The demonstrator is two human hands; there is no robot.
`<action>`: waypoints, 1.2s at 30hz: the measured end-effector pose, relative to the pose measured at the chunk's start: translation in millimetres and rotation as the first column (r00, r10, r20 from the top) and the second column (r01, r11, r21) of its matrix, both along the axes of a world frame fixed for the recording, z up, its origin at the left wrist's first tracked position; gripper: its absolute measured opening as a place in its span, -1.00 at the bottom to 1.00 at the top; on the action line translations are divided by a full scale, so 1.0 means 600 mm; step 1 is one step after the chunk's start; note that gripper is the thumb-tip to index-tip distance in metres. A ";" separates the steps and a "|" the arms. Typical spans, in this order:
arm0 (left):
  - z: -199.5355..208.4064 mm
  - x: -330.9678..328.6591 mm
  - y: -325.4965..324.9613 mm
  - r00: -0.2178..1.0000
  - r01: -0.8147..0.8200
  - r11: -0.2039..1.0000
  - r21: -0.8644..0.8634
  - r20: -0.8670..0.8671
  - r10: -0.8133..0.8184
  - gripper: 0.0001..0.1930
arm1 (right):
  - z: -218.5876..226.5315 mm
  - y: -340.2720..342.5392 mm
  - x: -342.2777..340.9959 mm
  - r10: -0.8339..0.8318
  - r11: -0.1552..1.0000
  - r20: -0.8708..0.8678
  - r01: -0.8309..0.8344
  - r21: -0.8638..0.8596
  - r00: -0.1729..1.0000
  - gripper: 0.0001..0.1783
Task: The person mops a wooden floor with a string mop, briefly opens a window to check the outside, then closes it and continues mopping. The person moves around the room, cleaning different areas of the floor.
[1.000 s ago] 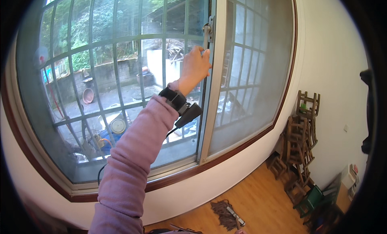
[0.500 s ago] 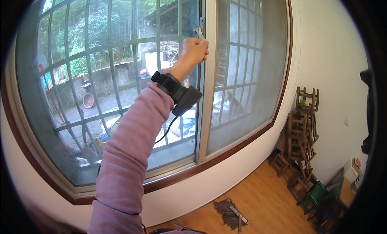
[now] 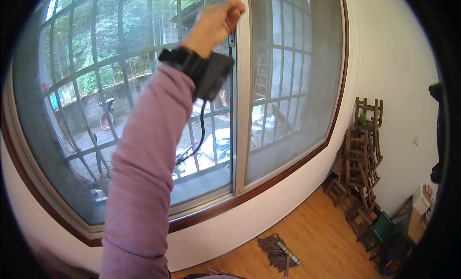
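My left hand [image 3: 217, 20] is raised to the top of the sliding window, its fingers curled together beside the upright frame strip [image 3: 244, 87]. Whatever lies inside the fingers, if anything, is hidden. Just below the hand, a small dark metal fitting [image 3: 232, 39] sits on the edge of the sash. My forearm, in a mauve sleeve [image 3: 144, 159], crosses the left pane. A black strap with a box-shaped device [image 3: 213, 76] is around the wrist, and a thin black cable hangs from it. My right hand is out of the picture.
Metal bars [image 3: 98, 77] stand outside the glass. A mop [image 3: 276, 252] lies on the wooden floor below the window. Brown wooden chairs [image 3: 357, 159] are stacked against the right wall, beside a green stool [image 3: 377, 231] and a white box [image 3: 422, 197].
My left hand has gone upward along the window frame, away from where it gripped near a silvery latch-like piece. The view has shifted slightly.
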State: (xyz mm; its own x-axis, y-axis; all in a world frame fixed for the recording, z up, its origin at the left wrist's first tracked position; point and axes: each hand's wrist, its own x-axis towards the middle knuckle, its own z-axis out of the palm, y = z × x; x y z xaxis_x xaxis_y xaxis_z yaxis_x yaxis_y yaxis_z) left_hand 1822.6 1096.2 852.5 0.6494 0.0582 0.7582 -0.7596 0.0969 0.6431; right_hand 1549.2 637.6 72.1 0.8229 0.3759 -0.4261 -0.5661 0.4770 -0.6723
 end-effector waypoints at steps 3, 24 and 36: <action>0.043 -0.009 0.019 0.983 -0.166 0.970 0.177 0.106 0.149 -0.67 | -0.006 -0.005 -0.009 0.013 1.000 0.054 -0.013 0.000 0.998 -0.39; -0.024 -0.054 0.082 0.424 -0.901 0.366 0.232 0.649 0.632 -0.61 | -0.026 0.030 0.072 0.269 0.963 -0.095 -0.264 0.057 0.958 -0.60; -0.276 -0.592 0.303 -0.650 -0.564 -0.816 -0.125 0.677 0.345 -0.31 | 0.048 0.149 0.240 0.644 0.750 -0.125 -0.655 -0.094 0.755 -0.65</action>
